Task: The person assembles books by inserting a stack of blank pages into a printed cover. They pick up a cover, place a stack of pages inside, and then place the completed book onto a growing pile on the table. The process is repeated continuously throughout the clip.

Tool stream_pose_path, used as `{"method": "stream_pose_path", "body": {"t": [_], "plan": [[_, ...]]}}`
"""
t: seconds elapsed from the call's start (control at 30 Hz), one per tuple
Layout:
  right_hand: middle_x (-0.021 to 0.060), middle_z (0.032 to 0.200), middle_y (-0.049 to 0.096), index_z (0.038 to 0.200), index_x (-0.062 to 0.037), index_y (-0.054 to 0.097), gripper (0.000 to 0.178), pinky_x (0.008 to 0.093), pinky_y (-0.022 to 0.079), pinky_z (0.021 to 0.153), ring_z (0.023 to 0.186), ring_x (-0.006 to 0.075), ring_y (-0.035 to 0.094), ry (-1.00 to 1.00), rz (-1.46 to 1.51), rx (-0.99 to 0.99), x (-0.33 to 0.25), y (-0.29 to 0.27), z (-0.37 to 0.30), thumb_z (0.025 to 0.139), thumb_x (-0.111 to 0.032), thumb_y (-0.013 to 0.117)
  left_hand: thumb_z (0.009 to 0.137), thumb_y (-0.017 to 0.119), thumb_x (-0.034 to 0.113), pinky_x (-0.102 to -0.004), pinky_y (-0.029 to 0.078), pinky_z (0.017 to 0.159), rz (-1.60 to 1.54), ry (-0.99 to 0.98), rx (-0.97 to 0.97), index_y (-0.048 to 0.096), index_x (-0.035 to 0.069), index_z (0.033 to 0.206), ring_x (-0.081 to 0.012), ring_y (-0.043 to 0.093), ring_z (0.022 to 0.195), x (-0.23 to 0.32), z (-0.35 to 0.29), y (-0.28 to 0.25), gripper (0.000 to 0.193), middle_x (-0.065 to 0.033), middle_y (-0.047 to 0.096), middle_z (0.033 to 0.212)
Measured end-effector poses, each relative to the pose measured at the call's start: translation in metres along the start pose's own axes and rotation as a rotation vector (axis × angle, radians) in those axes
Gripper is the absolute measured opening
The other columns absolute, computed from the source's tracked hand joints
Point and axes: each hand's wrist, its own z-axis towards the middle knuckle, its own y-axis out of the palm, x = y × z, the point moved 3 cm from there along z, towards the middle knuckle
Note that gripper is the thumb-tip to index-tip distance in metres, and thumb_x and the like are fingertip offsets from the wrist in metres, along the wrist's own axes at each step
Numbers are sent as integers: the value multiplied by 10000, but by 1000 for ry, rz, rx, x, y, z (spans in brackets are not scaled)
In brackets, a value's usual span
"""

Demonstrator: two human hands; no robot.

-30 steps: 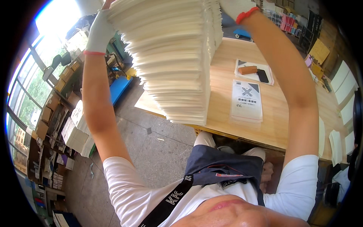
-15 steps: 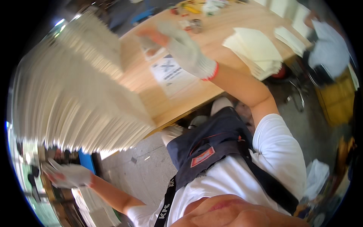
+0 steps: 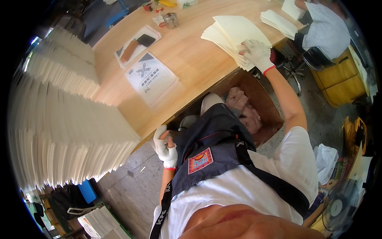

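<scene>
My right hand [image 3: 256, 55], in a white knit glove with a red cuff and bare fingertips, rests on the near corner of a fanned stack of cream sheets [image 3: 234, 34]. Its fingers are apart on top of the paper. Beside the table's front edge, close to my dark apron [image 3: 217, 137], hangs my left hand [image 3: 164, 148], gloved the same way. Its fingers are loosely bent, with a gap between thumb and forefinger and nothing seen in it. Tall stacks of folded cream paper [image 3: 71, 135] stand on the table at the left.
A printed sheet [image 3: 149, 75], a tray with a phone [image 3: 146, 40] and brown block [image 3: 129, 51], and a metal cup [image 3: 171, 20] lie on the table [image 3: 191, 59]. Below its edge stands a cardboard box [image 3: 268, 119] with crumpled pink paper. A co-worker [image 3: 326, 30] sits at far right.
My right hand has moved right, from over the printed sheet onto the fanned sheets. My left hand has come in from the far lower left to beside the apron. The view has shifted.
</scene>
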Motion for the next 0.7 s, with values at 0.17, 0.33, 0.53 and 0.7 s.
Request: {"method": "stream_pose_path", "body": {"t": [0.17,0.33,0.53,0.7], "plan": [[13,888,586,897,-164,573,177,352,422,690,864,223,558,-157,-261,-77,0,7,10,776,-290,547,791,560,12,-345,438,812,117,208,-116,610,18,976,-286,559,964,5,25,23,192,-152,591,1021],[30,865,594,894,-143,582,147,364,431,708,827,227,570,-83,-149,-129,12,-1,10,805,-236,511,767,631,132,-383,439,803,383,299,-270,594,76,1066,-300,552,921,-12,63,49,306,-120,591,1004],[74,806,599,882,-76,591,185,353,432,653,727,252,569,-252,22,239,-29,-58,-56,789,-235,613,791,564,343,-451,267,1024,929,265,-308,469,101,1240,-347,311,1244,-96,128,34,519,-138,382,1333],[59,863,616,903,-99,538,270,300,417,474,672,179,572,1052,971,-129,32,9,-104,866,-366,538,799,529,361,-492,275,986,1046,233,-419,516,118,1177,-316,340,1205,-115,139,44,450,-93,398,1301]]}}
